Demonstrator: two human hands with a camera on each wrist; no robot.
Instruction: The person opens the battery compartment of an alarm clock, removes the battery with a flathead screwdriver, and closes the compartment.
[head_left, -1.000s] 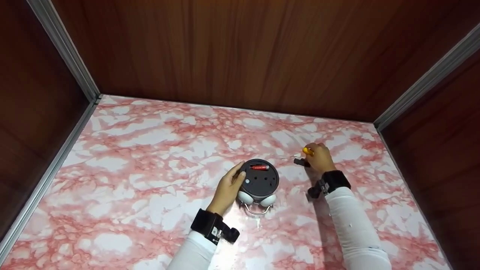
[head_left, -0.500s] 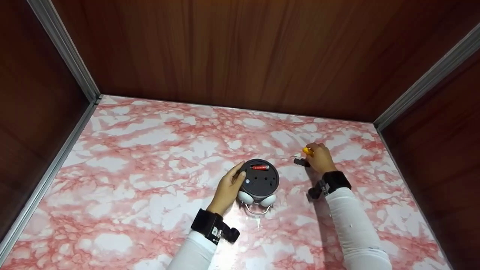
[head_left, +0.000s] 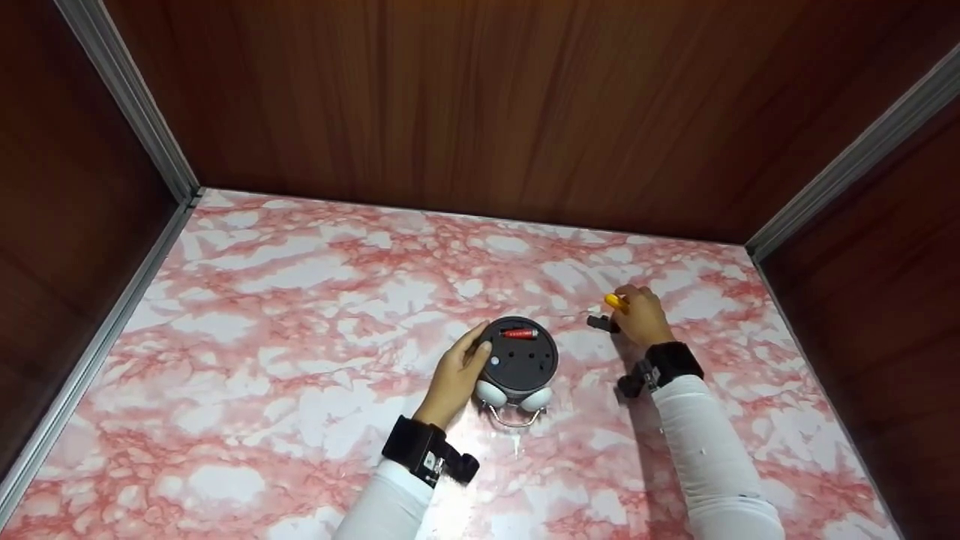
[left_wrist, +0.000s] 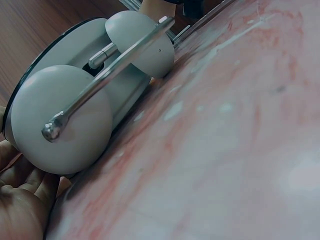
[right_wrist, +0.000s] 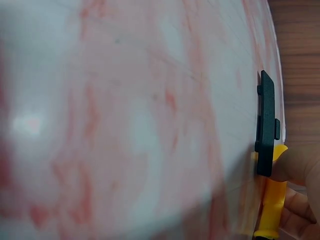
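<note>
A round twin-bell alarm clock (head_left: 521, 367) lies with its black back facing up and its white bells toward me. In its uncovered battery compartment sits a red battery (head_left: 519, 334). My left hand (head_left: 454, 375) grips the clock's left rim, thumb on the back and fingers at the side. The left wrist view shows the bells (left_wrist: 62, 120) and metal handle (left_wrist: 110, 75) close up. To the right, my right hand (head_left: 641, 315) holds a yellow rod-like thing (right_wrist: 272, 205) with a black end; its exact kind is unclear. A black battery cover (right_wrist: 266, 125) lies by the right thumb, seemingly touching it.
Pink-and-white marbled tabletop (head_left: 300, 337) spreads around both hands. A brown wood-grain panel (head_left: 465, 112) rises at the back, with similar panels left and right joined by grey metal strips (head_left: 142, 105).
</note>
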